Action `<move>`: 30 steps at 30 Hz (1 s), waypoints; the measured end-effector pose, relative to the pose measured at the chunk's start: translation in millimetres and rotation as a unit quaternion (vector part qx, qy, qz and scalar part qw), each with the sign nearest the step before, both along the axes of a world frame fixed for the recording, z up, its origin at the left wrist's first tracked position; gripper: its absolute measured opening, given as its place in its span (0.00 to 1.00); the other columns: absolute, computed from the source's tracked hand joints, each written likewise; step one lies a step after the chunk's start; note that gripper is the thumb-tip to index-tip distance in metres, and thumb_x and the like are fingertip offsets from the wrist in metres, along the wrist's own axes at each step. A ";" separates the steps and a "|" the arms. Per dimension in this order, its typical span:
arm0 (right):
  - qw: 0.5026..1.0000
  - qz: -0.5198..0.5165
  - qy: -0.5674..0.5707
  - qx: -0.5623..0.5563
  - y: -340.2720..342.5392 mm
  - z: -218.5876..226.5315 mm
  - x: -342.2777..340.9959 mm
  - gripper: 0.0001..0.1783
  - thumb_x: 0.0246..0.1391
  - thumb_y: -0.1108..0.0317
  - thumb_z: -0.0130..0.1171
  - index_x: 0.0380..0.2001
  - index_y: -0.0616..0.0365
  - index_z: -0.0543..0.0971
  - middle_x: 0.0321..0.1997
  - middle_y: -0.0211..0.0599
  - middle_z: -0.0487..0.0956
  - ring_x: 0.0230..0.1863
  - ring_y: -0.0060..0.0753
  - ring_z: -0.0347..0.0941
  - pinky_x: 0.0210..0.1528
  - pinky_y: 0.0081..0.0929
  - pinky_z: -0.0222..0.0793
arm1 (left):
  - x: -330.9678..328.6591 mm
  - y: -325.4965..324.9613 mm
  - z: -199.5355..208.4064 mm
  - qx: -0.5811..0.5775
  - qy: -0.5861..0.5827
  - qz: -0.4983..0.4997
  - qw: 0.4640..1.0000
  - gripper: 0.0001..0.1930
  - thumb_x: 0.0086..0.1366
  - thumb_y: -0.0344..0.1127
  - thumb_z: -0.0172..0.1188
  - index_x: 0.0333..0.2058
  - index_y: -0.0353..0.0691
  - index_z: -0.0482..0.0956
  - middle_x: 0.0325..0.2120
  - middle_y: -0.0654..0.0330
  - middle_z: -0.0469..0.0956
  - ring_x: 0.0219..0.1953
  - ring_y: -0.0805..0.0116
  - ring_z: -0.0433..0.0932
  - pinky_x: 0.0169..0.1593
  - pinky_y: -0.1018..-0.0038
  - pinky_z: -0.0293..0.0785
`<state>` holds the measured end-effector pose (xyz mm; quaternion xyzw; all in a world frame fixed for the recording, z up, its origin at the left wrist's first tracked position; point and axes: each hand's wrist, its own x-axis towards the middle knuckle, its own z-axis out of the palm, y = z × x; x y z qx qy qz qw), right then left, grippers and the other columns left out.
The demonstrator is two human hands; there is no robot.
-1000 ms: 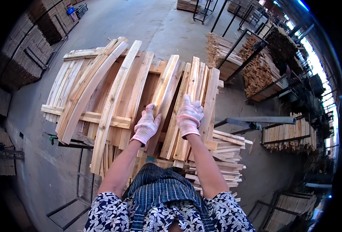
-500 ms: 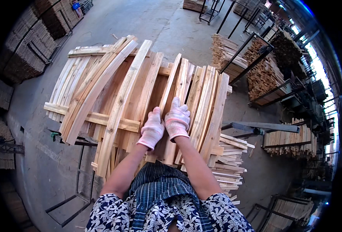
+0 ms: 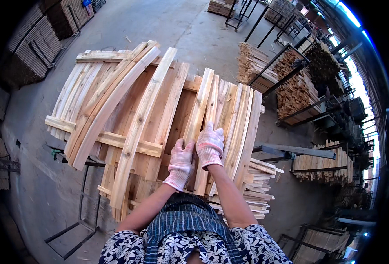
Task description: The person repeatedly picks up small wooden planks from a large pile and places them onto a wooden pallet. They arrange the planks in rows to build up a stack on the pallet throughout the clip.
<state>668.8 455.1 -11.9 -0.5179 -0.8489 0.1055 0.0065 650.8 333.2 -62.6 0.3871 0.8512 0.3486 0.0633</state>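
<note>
Both my hands wear whitish knit gloves with pink stains. My left hand [image 3: 180, 165] closes on the left edge of a pale wooden slat [image 3: 199, 105] that lies lengthwise in front of me. Close beside it, my right hand [image 3: 210, 144] curls over the slat's right side, where several more slats [image 3: 234, 127] lie tightly side by side. My fingertips are partly hidden between the pieces. Left of the slat, a darker gap [image 3: 179, 119] shows lower boards. A long knotty slat [image 3: 137, 121] lies slanted further left, with curved slats [image 3: 100, 105] beyond it.
Crosswise battens [image 3: 144, 144] run under the slats. More loose slats [image 3: 260, 193] are stacked low at the right. A black metal frame [image 3: 78, 229] stands at the lower left. Wood piles [image 3: 295, 83] on racks line the right side, and stacked boards [image 3: 34, 48] stand far left.
Both hands have shifted slightly right. The slat between them, tilted on its narrow edge before, now lies flatter and further right, and the gap to its left looks wider.
</note>
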 end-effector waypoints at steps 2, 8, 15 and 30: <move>1.000 -0.008 -0.004 0.000 -3.2 2.5 -3.0 0.24 0.57 0.62 0.54 0.56 0.53 0.67 0.49 0.56 0.70 0.49 0.59 0.74 0.43 0.47 0.76 | 0.2 -0.4 0.3 0.014 -0.018 0.013 1.000 0.27 0.60 0.32 0.62 0.59 0.46 0.70 0.57 0.38 0.63 0.55 0.36 0.67 0.57 0.52 0.68; 0.999 -0.007 -0.023 -0.027 3.3 3.0 -3.0 0.27 0.58 0.63 0.54 0.61 0.53 0.66 0.53 0.54 0.70 0.50 0.59 0.73 0.45 0.48 0.76 | 11.4 7.0 14.6 -0.041 -0.044 -0.007 0.998 0.22 0.55 0.30 0.61 0.49 0.42 0.70 0.45 0.42 0.67 0.46 0.38 0.69 0.48 0.51 0.70; 0.990 0.028 0.064 -0.124 18.5 24.2 11.1 0.21 0.56 0.60 0.56 0.51 0.53 0.69 0.51 0.60 0.70 0.52 0.64 0.73 0.45 0.55 0.74 | -16.7 22.9 59.5 -0.188 0.022 -0.063 0.980 0.19 0.57 0.37 0.64 0.48 0.46 0.75 0.50 0.45 0.67 0.52 0.40 0.69 0.54 0.51 0.69; 0.971 -0.167 0.107 -0.133 82.5 1.7 120.9 0.54 0.54 0.35 0.57 0.73 0.45 0.42 0.64 0.70 0.61 0.61 0.68 0.66 0.60 0.50 0.67 | 37.1 133.7 49.3 -0.110 0.146 -0.148 0.972 0.14 0.62 0.38 0.55 0.47 0.45 0.74 0.44 0.50 0.72 0.45 0.48 0.74 0.46 0.53 0.72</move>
